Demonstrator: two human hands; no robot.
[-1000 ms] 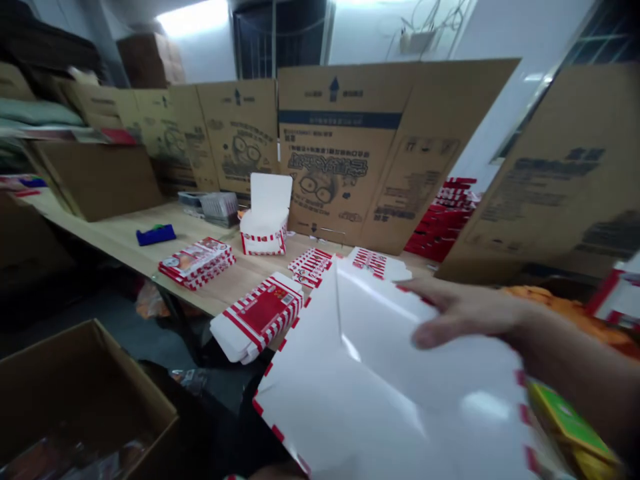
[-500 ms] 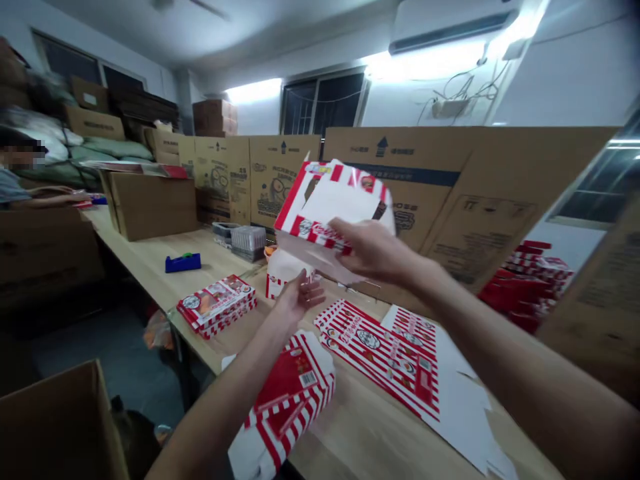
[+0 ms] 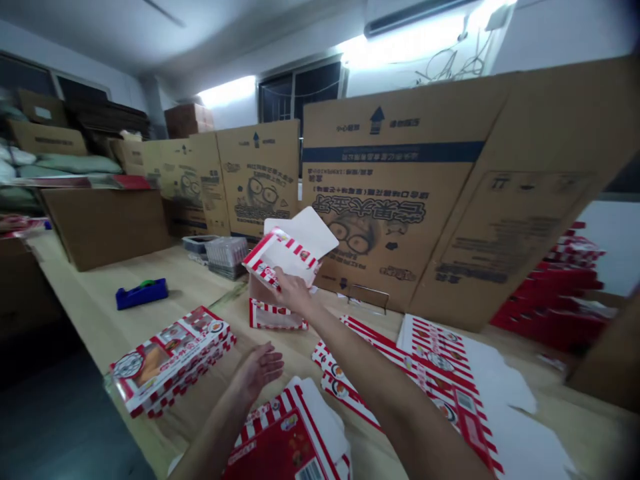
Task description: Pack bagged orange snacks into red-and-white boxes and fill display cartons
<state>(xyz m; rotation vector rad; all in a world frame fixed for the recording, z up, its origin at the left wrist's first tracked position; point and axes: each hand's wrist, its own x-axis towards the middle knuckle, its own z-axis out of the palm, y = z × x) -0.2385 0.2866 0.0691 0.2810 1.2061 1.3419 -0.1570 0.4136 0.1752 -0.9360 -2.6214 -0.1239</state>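
Observation:
My right hand [image 3: 295, 292] grips a red-and-white striped paper box [image 3: 291, 255] by its lower edge. It is tilted, with a cut-out window in its side and white card flaps behind it. Just under it, another striped box [image 3: 277, 317] stands on the table; I cannot tell whether the two touch. My left hand [image 3: 259, 369] is open and empty, with fingers spread, in the air above the table. Below that hand lies a pile of folded striped boxes [image 3: 300, 433] with red panels, partly hidden by my left forearm.
On the left sit stacked finished-looking striped boxes [image 3: 173, 357] and a blue tape dispenser [image 3: 141, 293]. Clear plastic trays [image 3: 226, 253] stand behind. Flat printed card sheets [image 3: 440, 363] lie right. Tall cardboard panels [image 3: 370, 193] line the table's back; a brown carton [image 3: 110, 223] stands far left.
My right hand has brought the striped box down and left, to just above the standing box. My left hand has moved lower. The view has shifted right and closer to the table.

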